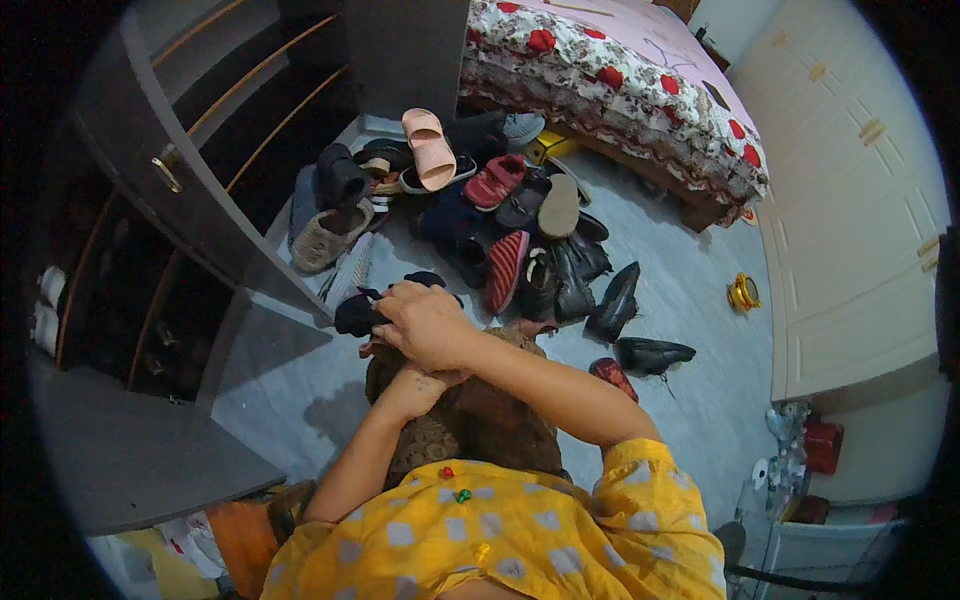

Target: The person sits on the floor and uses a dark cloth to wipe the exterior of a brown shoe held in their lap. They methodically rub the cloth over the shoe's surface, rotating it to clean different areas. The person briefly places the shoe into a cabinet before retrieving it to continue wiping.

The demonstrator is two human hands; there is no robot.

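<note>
My right hand (427, 322) reaches across to the left, its fingers over a black shoe or cloth item (358, 313); whether it grips this is hidden. Below it, my left hand (420, 391) lies near my lap, partly covered by the right wrist, its fingers out of sight. Ahead is a heap of mixed footwear: a pink slide sandal (429, 148) on top, a red child's shoe (495, 182), a beige woven slip-on (330, 236), a red striped slipper (506, 271) standing tilted, and a pale sole (559, 206) turned up. Black shoes (652, 355) lie at the right.
A dark shelved cabinet stands at the left with its door (202, 165) ajar; white shoes (49, 311) sit on a shelf. A bed with a floral skirt (615, 82) is beyond the heap. Pale cupboards (847, 225) line the right, near a small gold object (743, 293) on the floor.
</note>
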